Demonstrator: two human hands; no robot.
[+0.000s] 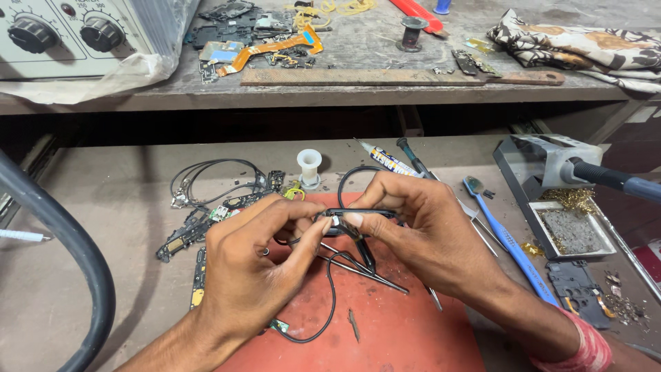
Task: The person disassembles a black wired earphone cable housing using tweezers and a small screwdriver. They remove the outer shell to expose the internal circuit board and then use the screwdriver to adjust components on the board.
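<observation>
A: Where is the black part (358, 213) right now?

B: Over the red mat (385, 324), lifted a little, between both hands. Its long axis runs left to right, nearly level.

A: Which hand has it?

B: Both. The right hand (420, 227) pinches it from above and the far side, thumb and forefinger closed on it near the middle. The left hand (255, 269) comes in from the left, thumb and forefinger closed at its left end. So the part lies to the right of the left fingers and to the left of the right palm.

A: Which is nearer?

B: The right covers more of it; the left only meets the tip. A thin black cable (329, 303) hangs from the part and loops down over the mat.

A: And around it?

B: Tweezers (358, 267) lie on the mat just under the hands. Boards (200, 231) and wires sit to the left, a blue toothbrush (506, 238) and a soldering stand (551, 186) to the right, a white spool (309, 167) and a glue tube (385, 160) beyond. The bench (103, 227) is crowded; open room is only on the near mat.
</observation>
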